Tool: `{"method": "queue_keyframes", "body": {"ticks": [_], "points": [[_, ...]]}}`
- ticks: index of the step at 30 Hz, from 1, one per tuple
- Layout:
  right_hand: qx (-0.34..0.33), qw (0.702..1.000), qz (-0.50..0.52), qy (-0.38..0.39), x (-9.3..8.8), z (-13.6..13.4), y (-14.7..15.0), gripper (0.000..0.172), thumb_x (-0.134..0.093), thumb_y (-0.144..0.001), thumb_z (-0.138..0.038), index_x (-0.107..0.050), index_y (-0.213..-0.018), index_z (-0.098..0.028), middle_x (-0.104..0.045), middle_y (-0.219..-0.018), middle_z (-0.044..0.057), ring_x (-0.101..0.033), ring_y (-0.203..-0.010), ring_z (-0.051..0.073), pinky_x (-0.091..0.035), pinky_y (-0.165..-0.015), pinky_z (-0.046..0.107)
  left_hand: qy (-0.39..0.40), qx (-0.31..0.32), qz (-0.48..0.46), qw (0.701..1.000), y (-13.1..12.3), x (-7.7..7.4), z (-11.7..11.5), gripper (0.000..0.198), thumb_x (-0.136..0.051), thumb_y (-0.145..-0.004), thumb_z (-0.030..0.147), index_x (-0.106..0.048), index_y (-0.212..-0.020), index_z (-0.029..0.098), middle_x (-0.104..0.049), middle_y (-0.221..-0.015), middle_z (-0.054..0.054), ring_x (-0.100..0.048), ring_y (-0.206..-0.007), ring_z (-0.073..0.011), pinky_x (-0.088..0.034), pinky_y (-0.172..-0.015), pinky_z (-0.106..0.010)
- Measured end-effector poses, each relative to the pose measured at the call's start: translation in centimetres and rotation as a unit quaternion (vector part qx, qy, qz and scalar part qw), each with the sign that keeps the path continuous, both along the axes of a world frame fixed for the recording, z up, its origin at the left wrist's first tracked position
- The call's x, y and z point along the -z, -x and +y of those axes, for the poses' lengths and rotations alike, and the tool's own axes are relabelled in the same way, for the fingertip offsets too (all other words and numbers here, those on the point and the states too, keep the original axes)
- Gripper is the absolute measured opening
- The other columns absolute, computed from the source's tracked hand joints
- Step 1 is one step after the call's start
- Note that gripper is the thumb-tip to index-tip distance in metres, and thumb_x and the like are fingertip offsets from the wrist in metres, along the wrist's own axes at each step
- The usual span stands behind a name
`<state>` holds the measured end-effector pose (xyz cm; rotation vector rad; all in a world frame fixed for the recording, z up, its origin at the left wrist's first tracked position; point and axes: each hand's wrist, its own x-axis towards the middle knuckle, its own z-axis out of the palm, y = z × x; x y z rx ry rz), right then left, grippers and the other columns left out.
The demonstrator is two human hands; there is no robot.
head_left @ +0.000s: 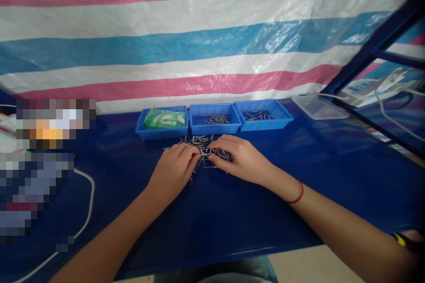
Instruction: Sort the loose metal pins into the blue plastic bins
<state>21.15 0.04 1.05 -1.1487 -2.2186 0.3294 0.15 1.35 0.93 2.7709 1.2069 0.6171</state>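
Note:
A loose pile of thin metal pins (198, 140), silver and black and shaped like blind rivets, lies on the blue table in front of the bins. At its left side is my left hand (175, 166), with thumb and fingertips pressed together at a pin's end; what exactly they pinch is partly hidden. My right hand (241, 157) curls around several pins at the pile's right, thumb below and fingers above, with dark ends showing in the palm. Both hands' fingertips are close together over the pile.
Behind the pile stand three blue bins: the left bin (162, 132) holds green plastic bags, while the middle bin (215, 129) and right bin (265, 123) hold pins. A clear plastic lid (320, 107) lies to the right. A white cable (92, 190) runs along the left.

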Motion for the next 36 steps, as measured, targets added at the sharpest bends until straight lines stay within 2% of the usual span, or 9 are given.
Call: {"method": "queue_keyframes", "body": {"ticks": [6, 10, 14, 19, 31, 36], "points": [[-0.043, 0.999, 0.009, 0.015, 0.6, -0.3, 0.8, 0.017, -0.051, -0.091, -0.023, -0.065, -0.097, -0.016, -0.065, -0.089, 0.007, -0.060, -0.084, 0.018, -0.047, -0.078, 0.030, 0.048, 0.017, -0.126, 0.991, -0.3, 0.0, -0.3, 0.011, -0.050, -0.093, 0.023, -0.060, -0.095, 0.018, -0.065, -0.091, -0.004, -0.060, -0.086, -0.0162, -0.046, -0.080, -0.029], [-0.049, 0.997, 0.054, 0.032, 0.7, -0.3, 0.9, 0.013, -0.054, -0.089, -0.019, -0.065, -0.094, -0.016, -0.064, -0.086, 0.005, -0.060, -0.081, 0.015, -0.046, -0.074, 0.027, 0.097, -0.005, -0.179, 0.979, -0.6, 0.1, -0.5, 0.009, -0.055, -0.089, 0.024, -0.061, -0.094, 0.020, -0.066, -0.087, -0.001, -0.062, -0.079, -0.0144, -0.048, -0.075, -0.026], [-0.051, 0.993, 0.091, 0.052, 0.5, -0.4, 1.1, 0.012, -0.054, -0.089, -0.019, -0.065, -0.088, -0.015, -0.062, -0.080, 0.004, -0.058, -0.074, 0.014, -0.045, -0.068, 0.025, 0.146, -0.039, -0.233, 0.961, -0.8, 0.2, -0.6, 0.016, -0.060, -0.084, 0.025, -0.060, -0.100, 0.019, -0.067, -0.088, 0.000, -0.062, -0.076, -0.0135, -0.049, -0.071, -0.024], [-0.045, 0.991, 0.109, 0.064, 0.3, -0.7, 1.3, 0.011, -0.056, -0.089, -0.019, -0.065, -0.087, -0.015, -0.061, -0.077, 0.003, -0.056, -0.072, 0.013, -0.043, -0.067, 0.025, 0.181, -0.042, -0.244, 0.952, -0.8, 0.0, -0.5, 0.011, -0.060, -0.085, 0.028, -0.063, -0.088, 0.019, -0.067, -0.081, 0.000, -0.061, -0.071, -0.0128, -0.047, -0.068, -0.024], [-0.050, 0.988, 0.129, 0.074, 0.8, -0.3, 1.3, 0.007, -0.058, -0.086, -0.018, -0.065, -0.083, -0.017, -0.058, -0.074, 0.001, -0.053, -0.067, 0.011, -0.042, -0.062, 0.023, 0.181, -0.034, -0.252, 0.950, -0.8, -0.1, -0.6, 0.011, -0.057, -0.086, 0.028, -0.063, -0.086, 0.019, -0.066, -0.081, 0.000, -0.060, -0.072, -0.0130, -0.046, -0.068, -0.024], [-0.018, 0.984, 0.164, 0.062, 0.6, -0.2, 1.0, 0.006, -0.059, -0.085, -0.018, -0.065, -0.084, -0.017, -0.060, -0.076, 0.002, -0.052, -0.066, 0.011, -0.042, -0.062, 0.023, 0.157, -0.027, -0.243, 0.957, -0.4, -0.2, -0.3, 0.010, -0.055, -0.088, 0.027, -0.061, -0.090, 0.019, -0.064, -0.083, 0.000, -0.060, -0.074, -0.0133, -0.046, -0.069, -0.024]]}}
